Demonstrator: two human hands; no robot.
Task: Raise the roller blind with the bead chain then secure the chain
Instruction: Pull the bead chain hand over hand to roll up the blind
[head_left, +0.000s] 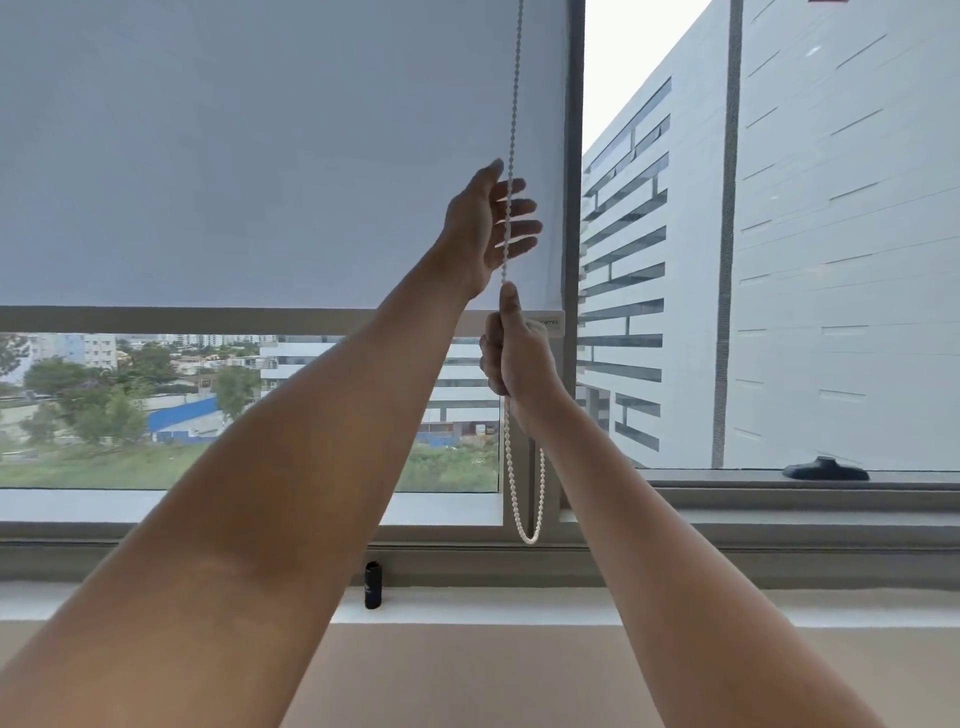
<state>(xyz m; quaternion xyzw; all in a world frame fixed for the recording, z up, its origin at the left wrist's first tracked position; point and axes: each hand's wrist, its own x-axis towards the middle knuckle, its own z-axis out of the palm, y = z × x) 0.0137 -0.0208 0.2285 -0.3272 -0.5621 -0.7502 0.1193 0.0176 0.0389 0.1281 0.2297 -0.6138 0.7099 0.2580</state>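
Daylight from a wide window (779, 483) fills the scene, with one large pale office building seen through the uncovered pane on the right, and trees, grass and low buildings seen below on the left. One grey roller blind (260, 156) is drawn over the upper part of the left pane, its bottom bar (208, 318) lying roughly halfway down the glass. One white bead chain (514, 104) is hung along the blind's right edge, beside the vertical frame post, and its lower end is seen as a loop (529, 519) dangling just above the sill (467, 603).

Two bare arms are raised from the bottom of the view. The right hand (511, 358) is closed in a fist around the chain level with the bottom bar, with the thumb pressed upward along the beads. The left hand (493, 223) is held higher, directly above the right, with fingers (524, 228) spread apart and curled loosely about the chain, not clamped on it.

One small black cylinder (373, 584) is stood upright on the sill below the left forearm. One dark window handle (826, 470) is seen on the lower frame at the right.
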